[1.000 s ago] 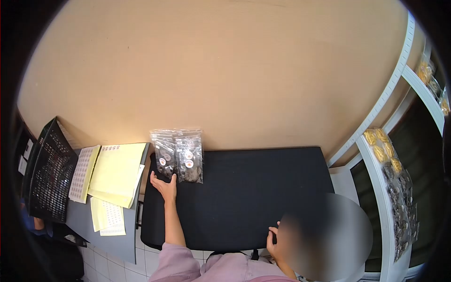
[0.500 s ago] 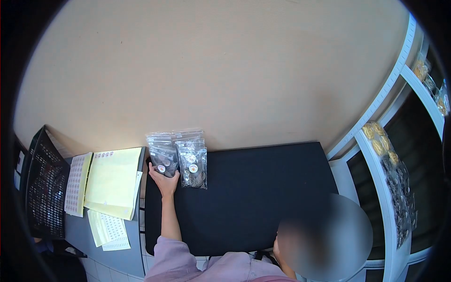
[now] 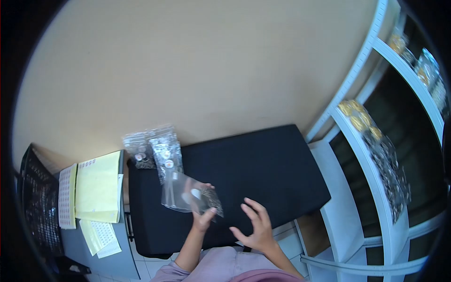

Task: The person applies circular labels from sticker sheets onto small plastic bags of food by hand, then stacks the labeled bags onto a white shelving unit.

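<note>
A clear zip bag with small dark pieces at one end is held in my left hand, above the black table top. My fingers and thumb press its filled end, and a white round label shows through the plastic. To the right of the bag, my right hand is spread and holds nothing. Behind the held bag stand two overlapping groups of similar filled bags, one on the left and one beside it, both near the wall.
At left, yellow sheets and label sheets lie on a grey table beside a black mesh basket. White shelving on the right holds bags of yellow pieces and dark pieces.
My left hand has moved from the bag stacks toward me and now holds a bag. My right hand has come up over the table with fingers spread. The view has shifted.
</note>
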A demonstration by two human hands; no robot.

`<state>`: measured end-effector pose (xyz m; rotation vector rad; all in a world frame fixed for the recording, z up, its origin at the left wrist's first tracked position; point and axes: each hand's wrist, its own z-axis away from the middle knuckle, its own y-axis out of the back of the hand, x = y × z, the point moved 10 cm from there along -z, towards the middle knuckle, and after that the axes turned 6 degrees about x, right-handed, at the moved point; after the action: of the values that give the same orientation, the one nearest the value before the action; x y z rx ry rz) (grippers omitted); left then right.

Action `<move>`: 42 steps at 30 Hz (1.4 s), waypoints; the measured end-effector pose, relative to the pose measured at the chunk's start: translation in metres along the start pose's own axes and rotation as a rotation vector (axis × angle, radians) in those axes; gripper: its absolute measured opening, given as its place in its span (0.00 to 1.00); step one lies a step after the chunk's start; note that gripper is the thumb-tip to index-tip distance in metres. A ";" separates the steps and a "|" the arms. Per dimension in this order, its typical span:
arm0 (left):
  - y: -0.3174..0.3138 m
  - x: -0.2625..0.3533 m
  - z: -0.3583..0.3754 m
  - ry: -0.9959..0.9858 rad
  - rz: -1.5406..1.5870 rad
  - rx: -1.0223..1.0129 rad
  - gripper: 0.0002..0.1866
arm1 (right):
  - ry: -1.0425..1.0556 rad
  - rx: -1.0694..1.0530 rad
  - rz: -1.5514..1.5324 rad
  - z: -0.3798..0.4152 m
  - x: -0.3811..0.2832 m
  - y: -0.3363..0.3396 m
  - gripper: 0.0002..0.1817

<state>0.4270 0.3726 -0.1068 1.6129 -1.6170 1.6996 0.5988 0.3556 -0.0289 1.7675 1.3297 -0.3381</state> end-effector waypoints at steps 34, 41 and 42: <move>-0.289 -0.201 0.136 -0.233 -1.015 -0.737 0.41 | -0.798 1.508 -0.200 0.323 0.249 0.702 0.22; -0.288 -0.198 0.133 -0.214 -1.046 -0.615 0.36 | -1.199 1.248 0.187 0.324 0.279 0.734 0.28; -0.288 -0.197 0.133 -0.232 -1.055 -0.602 0.36 | -1.202 1.247 0.185 0.325 0.280 0.738 0.28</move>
<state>0.7886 0.4462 -0.1606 1.8247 -0.8748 0.4557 1.4456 0.2511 -0.0519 1.8841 -0.0516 -2.0281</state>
